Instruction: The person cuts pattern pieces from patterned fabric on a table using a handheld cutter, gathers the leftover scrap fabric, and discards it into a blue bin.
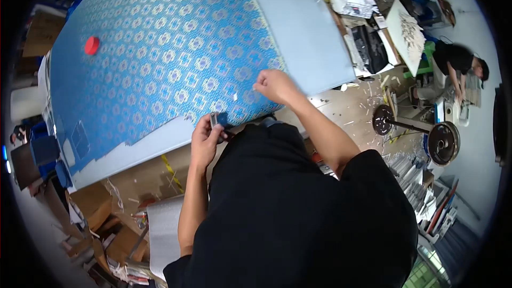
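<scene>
A blue sheet (176, 64) with a repeating yellow and purple flower pattern covers much of the pale table (304, 37). My left hand (202, 141) is at the table's near edge, its fingers closed on a small grey object (215, 119) whose kind I cannot make out. Over the right part of the sheet, my right hand (274, 86) is closed with the fingertips pressed together; whatever they pinch, if anything, is hidden. A tiny white piece (234, 97) lies on the sheet between my hands.
A round red object (92, 46) sits on the sheet's far left. Cluttered benches stand at the right, where another person (458, 66) sits working. A black stand with round ends (408, 124) and scraps lie on the floor. Cardboard boxes (90, 202) are at lower left.
</scene>
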A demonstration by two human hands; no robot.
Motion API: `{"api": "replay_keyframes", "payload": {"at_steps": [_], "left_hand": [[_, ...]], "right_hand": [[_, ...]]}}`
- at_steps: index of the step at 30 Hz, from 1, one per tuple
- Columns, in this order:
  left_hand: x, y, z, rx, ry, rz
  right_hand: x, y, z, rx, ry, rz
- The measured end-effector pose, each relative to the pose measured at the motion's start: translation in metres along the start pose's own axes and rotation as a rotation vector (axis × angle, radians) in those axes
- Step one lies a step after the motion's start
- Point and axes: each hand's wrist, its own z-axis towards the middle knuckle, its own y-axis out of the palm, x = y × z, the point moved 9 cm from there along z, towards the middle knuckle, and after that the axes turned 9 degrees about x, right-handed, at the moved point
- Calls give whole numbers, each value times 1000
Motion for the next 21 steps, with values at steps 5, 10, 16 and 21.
{"api": "replay_keyframes", "payload": {"at_steps": [5, 10, 16, 21], "left_hand": [[-2, -9, 6, 25, 5, 39], [-1, -34, 25, 159, 51, 22], [-11, -61, 45, 342, 94, -2], [-20, -65, 48, 395, 104, -31]], "right_hand": [[6, -2, -2, 19, 92, 111], [27, -32, 13, 112, 89, 134], [58, -169, 74, 541, 10, 61], [96, -274, 133, 905, -219, -402]]}}
